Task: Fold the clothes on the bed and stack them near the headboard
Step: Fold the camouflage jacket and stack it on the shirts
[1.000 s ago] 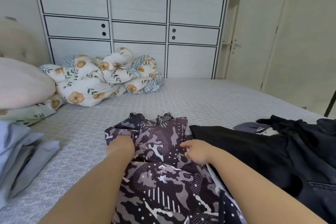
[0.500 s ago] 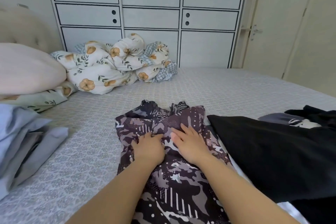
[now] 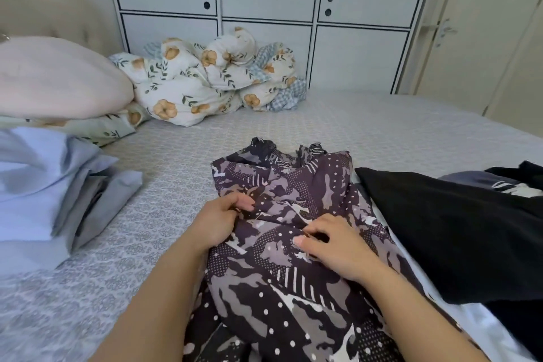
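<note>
Item: patterned purple-grey garment [image 3: 296, 244], spread on the grey bed [image 3: 164, 185] at its near middle; left hand [image 3: 217, 220] pinches a fold at the garment's left edge, right hand [image 3: 332, 241] seemingly curled on cloth at its centre. Left of garment: folded pale-blue clothes [image 3: 44, 185], pillows [image 3: 55, 76]; right: black clothing [image 3: 449, 232]. Beyond: floral quilt [image 3: 205, 82] against white wardrobe [image 3: 264, 3].

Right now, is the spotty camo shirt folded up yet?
Not yet. The camo shirt lies rumpled, both hands gripping it.
</note>
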